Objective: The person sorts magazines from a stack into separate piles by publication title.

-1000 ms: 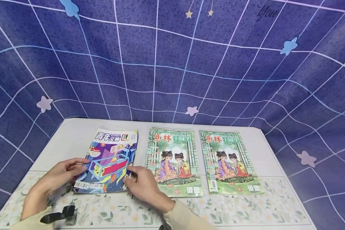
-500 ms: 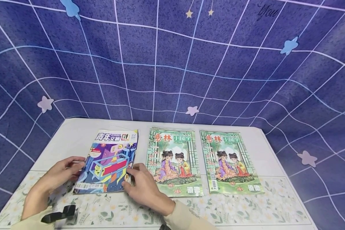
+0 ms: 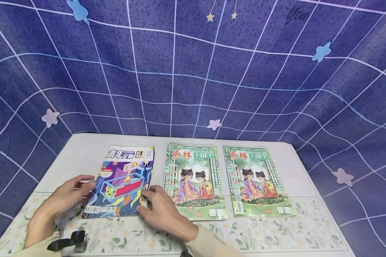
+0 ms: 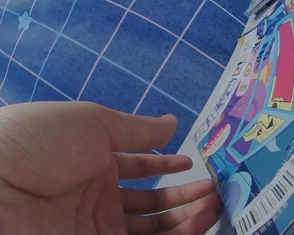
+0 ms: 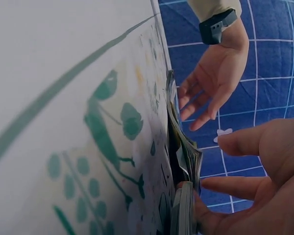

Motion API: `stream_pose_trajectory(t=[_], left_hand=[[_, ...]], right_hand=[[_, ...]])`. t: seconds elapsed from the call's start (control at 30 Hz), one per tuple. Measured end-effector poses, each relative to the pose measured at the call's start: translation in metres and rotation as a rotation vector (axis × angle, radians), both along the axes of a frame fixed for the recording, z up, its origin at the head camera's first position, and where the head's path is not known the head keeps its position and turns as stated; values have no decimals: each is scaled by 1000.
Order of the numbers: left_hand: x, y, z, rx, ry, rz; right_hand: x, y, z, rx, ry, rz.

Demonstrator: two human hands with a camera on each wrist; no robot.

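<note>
A purple and blue magazine (image 3: 122, 187) with a white title band lies flat on the left of the table. My left hand (image 3: 71, 195) is beside its left edge, fingers extended; in the left wrist view, the lower fingertips (image 4: 208, 196) come up to that edge. At its right edge is my right hand (image 3: 161, 207), partly over the lower left of a green magazine (image 3: 199, 210). In the right wrist view, the thumb (image 5: 240, 142) stands apart from the fingers, and the lower fingers meet the page edges of the stacked magazines (image 5: 186, 208).
Another green magazine (image 3: 260, 185) with the same cover lies to the right, several sheets visible at its top edge. The white table (image 3: 305, 178) has a floral front strip (image 3: 308, 228). Behind it hangs a blue grid-patterned cloth (image 3: 193, 89) with stars.
My left hand has drawn slightly left, off the purple magazine's edge. The right hand has hardly moved, and the magazines lie almost where they were.
</note>
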State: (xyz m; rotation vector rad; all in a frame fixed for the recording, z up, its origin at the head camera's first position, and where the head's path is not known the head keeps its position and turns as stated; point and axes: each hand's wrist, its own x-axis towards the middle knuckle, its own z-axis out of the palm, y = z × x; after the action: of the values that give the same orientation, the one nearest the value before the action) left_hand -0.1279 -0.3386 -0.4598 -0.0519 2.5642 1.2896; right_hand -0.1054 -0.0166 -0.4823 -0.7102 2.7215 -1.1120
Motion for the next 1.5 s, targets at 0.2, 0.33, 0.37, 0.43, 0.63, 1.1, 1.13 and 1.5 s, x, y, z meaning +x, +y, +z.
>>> stream_pose_trajectory(t=[0.2, 0.33, 0.37, 0.43, 0.63, 1.1, 1.13, 1.5], left_hand=[[2, -2, 1, -59, 66, -2], [2, -3, 2, -99, 139, 2], [2, -2, 2, -98, 158, 0], [3, 0, 3, -89, 191, -6], [1, 13, 8, -119, 237, -7], [-4, 49, 17, -122, 279, -22], [-4, 51, 17, -99, 279, -28], [-5, 74, 16, -25, 302, -69]], right_hand=[[1, 4, 0, -16, 12, -10], [0, 6, 1, -59, -2, -17], [-1, 7, 1, -70, -3, -15], [-2, 8, 2, -91, -4, -11], [-8, 13, 6, -154, 21, -31], [-12, 29, 6, -378, 13, -101], [-13, 30, 7, -381, 11, -113], [-15, 47, 2, -402, 23, -160]])
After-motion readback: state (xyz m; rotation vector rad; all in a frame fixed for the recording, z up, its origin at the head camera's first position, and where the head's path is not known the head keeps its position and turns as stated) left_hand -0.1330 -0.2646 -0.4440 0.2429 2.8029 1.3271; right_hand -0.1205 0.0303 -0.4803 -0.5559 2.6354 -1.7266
